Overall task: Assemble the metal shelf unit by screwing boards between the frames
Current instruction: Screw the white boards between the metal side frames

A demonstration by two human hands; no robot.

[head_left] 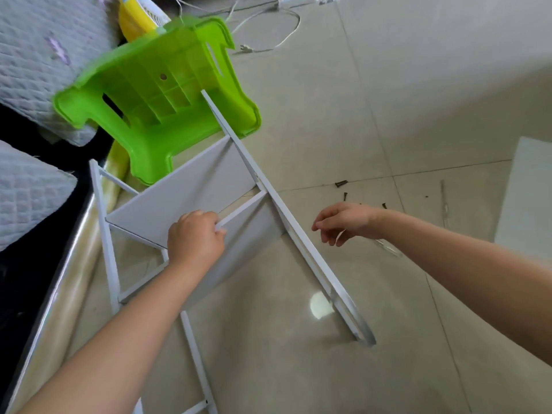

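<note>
My left hand [194,239] grips the upper edge of the near board [248,231], fingers curled over its thin white rim, thumb side toward me. My right hand [343,222] hangs in the air just right of the right frame [286,216], fingers loosely curled, holding nothing, not touching the metal.

The shelf unit lies tilted on the tile floor [388,115]. Landmark is the right frame, a long white metal bar running diagonally from the green stool [155,100] down toward me, ending in a rounded loop. Two boards sit left of the right frame, both meeting it edge-on: the far board [185,192] closer to the stool, the near board just below it. The left frame [104,231] stands well left of the right frame, on the other ends of the boards, with thin cross rungs. The top end of the right frame rests against the overturned green stool.

Right of the right frame, on the floor: several dark screws [342,184] scattered near my right hand, a thin metal tool [444,204] further right, a white panel [528,198] at the far right edge. Beyond the stool from the right frame, white cables [280,40] with a plug. Far left of the right frame, a quilted grey cover [35,49] and a shiny strip along dark furniture.
</note>
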